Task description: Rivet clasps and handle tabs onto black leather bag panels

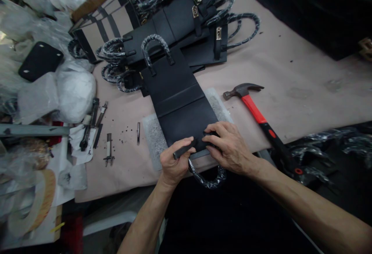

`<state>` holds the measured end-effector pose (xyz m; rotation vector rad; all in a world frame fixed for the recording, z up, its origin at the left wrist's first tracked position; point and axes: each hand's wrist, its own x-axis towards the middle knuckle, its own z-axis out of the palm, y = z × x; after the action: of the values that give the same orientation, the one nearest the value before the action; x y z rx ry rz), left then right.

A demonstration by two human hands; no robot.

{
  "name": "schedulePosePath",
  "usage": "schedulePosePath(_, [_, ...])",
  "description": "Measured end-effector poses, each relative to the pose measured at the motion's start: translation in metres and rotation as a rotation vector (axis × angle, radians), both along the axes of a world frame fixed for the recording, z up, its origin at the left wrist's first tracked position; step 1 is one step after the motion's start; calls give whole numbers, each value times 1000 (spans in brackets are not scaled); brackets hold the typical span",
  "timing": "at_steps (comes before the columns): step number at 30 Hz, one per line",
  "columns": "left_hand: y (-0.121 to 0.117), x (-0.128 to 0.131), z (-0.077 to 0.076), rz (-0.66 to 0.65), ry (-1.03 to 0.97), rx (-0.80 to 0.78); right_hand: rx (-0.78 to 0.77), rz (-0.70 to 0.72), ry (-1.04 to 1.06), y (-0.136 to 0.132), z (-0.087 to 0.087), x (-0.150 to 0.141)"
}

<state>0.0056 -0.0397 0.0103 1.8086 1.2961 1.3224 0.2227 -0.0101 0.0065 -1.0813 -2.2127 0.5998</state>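
Note:
A black handbag panel point(181, 108) lies flat in front of me, its wrapped handles point(155, 44) at the far and near ends. Over its near end, my left hand point(176, 159) is closed on a short black strap point(184, 149), pinched between thumb and fingers. My right hand point(228, 145) bends its fingers around a small black strap piece point(211, 133) on the same panel. Whether the two pieces are joined cannot be seen. Under the panel shows a pale speckled slab point(154, 137). The near handle point(207, 182) hangs over the table edge.
A claw hammer point(255, 110) with a red and black grip lies on the right. Several metal punches point(109, 149) are on the left. Black bags with gold clasps point(174, 21) are piled behind. Plastic wrapping point(75, 87) and a tape roll point(43, 199) crowd the left side.

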Motion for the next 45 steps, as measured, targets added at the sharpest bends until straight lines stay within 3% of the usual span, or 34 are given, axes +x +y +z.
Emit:
schedulePosePath(21, [4,9,4,53,86,39,-5,-2,10,0,0,0])
schedulePosePath(28, [8,9,8,81,202,9,-9,-11,-1,0,0,0])
schedulePosePath(45, [18,15,16,27,274,-61,-8,-1,21,-1,-1,-1])
